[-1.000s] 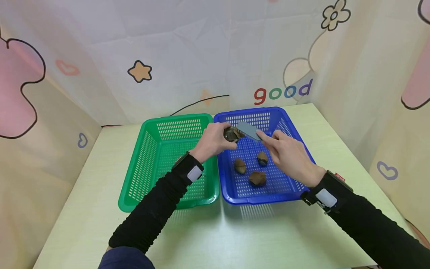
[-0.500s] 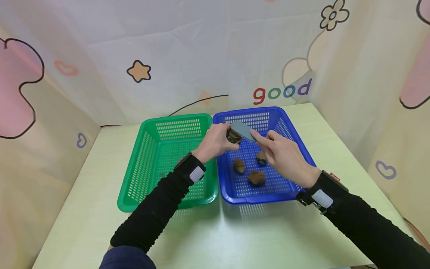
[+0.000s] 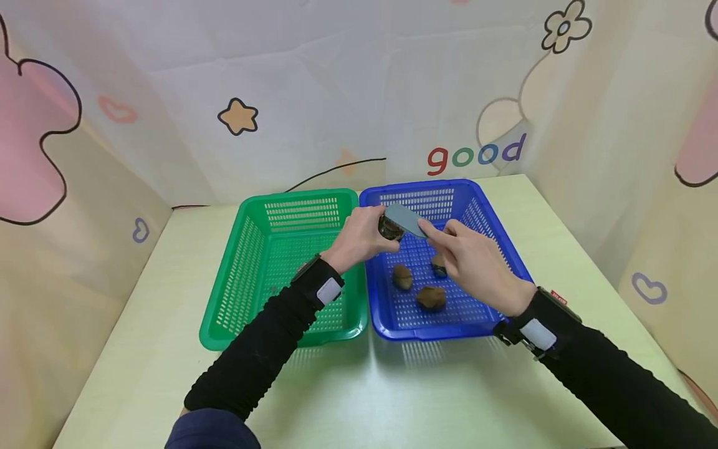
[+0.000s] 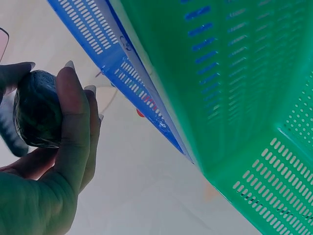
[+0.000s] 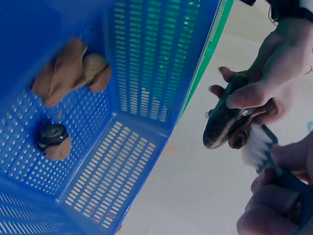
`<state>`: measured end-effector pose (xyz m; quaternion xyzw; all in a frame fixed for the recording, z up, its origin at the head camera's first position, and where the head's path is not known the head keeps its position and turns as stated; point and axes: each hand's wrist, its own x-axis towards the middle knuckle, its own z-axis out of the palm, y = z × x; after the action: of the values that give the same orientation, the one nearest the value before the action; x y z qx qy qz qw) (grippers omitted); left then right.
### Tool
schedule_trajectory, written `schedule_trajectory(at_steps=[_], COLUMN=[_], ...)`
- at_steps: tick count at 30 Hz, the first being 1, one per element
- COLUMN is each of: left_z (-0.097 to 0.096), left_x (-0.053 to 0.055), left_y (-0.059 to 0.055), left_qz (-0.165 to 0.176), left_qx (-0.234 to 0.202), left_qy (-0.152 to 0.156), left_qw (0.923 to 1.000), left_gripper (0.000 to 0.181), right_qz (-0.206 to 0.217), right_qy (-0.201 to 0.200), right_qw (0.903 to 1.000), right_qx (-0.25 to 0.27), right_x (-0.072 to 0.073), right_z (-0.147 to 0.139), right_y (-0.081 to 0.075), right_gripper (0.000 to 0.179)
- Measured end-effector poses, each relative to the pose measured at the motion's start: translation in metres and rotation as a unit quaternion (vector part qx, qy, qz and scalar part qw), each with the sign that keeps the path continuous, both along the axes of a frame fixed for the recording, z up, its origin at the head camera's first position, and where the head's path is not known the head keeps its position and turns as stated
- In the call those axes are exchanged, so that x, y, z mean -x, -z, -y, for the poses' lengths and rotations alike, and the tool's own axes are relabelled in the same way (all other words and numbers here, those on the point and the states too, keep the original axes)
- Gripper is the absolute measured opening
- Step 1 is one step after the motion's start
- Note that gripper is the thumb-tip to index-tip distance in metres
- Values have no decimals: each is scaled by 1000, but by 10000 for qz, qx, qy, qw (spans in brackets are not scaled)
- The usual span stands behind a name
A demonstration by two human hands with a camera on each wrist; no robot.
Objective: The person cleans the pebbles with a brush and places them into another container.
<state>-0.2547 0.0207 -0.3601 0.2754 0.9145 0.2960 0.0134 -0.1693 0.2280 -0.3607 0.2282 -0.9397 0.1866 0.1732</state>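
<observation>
Between thumb and fingers, my left hand point(image 3: 359, 237) holds a dark, glossy stone point(image 3: 389, 229) above the inner corner of the blue basket. My right hand point(image 3: 477, 262) grips a grey-blue brush point(image 3: 405, 219), forefinger stretched along its back. In the right wrist view the brush's white bristles point(image 5: 257, 147) press at the end of the stone point(image 5: 225, 120), beside a brown patch. The left wrist view shows the stone's dark side point(image 4: 39, 110) with fingers around it. Several brown-coated stones point(image 3: 430, 299) lie in the blue basket point(image 3: 434, 332); one stone point(image 5: 52, 137) shows a bare black part.
A green basket point(image 3: 331, 338) stands to the left, side by side with the blue one on a pale table point(image 3: 415, 393). My left forearm crosses over the green basket. A printed curtain point(image 3: 336, 81) closes off the back and both sides.
The brush and right hand have moved left, so the brush overlaps the stone's upper part. The stone has turned slightly in my left hand. In the last half second both hands barely shift.
</observation>
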Motion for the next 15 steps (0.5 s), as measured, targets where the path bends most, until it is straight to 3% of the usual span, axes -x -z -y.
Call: schedule_trajectory(at_steps=[3, 15], left_z=[4, 14], left_x=[0, -2], left_y=[1, -2], left_qz=[72, 239], left_qx=[18, -63], left_qy=[-77, -560], left_qw=[9999, 9981], left_gripper=[38, 64], right_qz=[-25, -268], right_qy=[-50, 478], right_qw=[10000, 9976], right_qx=[78, 433], right_x=[-4, -3], right_z=[-1, -20], right_y=[1, -6], right_gripper=[43, 39])
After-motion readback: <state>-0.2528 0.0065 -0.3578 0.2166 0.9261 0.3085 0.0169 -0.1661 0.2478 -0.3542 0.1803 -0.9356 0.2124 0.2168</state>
